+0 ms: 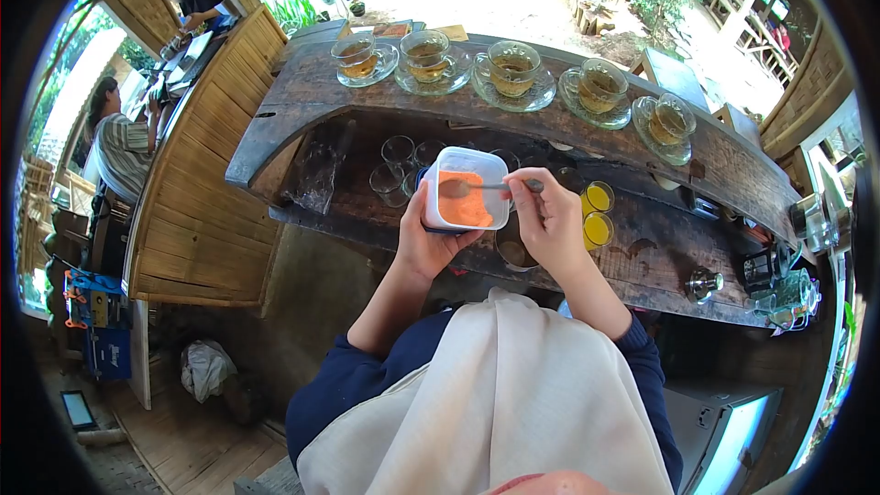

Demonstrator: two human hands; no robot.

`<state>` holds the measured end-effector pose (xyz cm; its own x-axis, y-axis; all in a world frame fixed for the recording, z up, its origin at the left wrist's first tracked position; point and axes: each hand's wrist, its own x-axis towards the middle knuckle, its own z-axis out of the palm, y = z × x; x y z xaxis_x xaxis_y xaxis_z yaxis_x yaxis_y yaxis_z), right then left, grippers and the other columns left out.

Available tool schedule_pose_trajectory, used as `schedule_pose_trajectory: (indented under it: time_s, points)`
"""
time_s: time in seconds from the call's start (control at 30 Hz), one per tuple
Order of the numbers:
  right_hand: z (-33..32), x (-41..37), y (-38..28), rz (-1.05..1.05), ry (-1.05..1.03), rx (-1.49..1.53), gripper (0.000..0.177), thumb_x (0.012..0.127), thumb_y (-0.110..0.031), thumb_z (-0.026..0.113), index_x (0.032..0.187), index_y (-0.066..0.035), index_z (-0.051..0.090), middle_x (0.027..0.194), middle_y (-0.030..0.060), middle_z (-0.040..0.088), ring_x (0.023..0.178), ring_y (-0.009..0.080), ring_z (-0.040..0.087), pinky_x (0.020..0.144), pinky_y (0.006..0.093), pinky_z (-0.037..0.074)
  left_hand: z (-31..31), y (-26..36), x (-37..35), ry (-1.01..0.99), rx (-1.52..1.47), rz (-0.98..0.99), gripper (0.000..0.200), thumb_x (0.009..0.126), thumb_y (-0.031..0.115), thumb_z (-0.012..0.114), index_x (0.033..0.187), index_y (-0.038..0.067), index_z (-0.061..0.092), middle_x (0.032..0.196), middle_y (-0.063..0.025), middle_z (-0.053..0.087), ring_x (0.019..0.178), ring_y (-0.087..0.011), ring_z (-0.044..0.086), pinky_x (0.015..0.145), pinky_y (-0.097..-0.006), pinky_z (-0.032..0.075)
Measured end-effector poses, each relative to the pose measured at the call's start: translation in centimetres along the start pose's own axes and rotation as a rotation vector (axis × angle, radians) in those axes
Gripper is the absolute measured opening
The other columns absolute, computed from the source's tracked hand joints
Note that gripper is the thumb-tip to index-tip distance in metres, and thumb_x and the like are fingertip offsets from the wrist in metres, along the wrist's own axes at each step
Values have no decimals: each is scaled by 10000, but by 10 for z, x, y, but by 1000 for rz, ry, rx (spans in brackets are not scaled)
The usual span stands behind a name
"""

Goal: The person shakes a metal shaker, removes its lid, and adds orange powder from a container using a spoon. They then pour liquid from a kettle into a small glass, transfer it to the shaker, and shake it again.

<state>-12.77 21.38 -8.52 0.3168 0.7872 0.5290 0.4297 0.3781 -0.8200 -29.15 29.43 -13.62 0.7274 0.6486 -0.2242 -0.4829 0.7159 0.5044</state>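
The left hand (425, 240) curls around a small white box (472, 160) and holds it up in the middle, over the dark wooden shelf (651, 264). Orange powder (466, 212) lies inside the box. The right hand (553, 220) pinches the handle of a spoon (489, 187) between thumb and fingers. The spoon's round end is inside the box, but I cannot tell if it touches the powder. On the far ledge (307, 75), five glass cups (512, 71) with brown drink stand in a row, each on a clear little plate (543, 94). Just right of the right hand, two glasses of yellow stuff (599, 231) stand close together on the shelf. Left of the box are some clear glasses (386, 183), with a see-through bag (321, 179) farther left
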Motion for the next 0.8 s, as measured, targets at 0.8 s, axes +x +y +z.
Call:
schedule_pose_trajectory:
  time_s: [0.8]
  points:
    - [-7,-4,-18,-51,-71,-65,62,866,-20,596,925,2,600,786,137,666,696,210,682,612,263,514,0,1,-1,-38,-3,5,606,940,534,343,1356,94,370,1257,-148,509,1088,-295,579,790,-423,566]
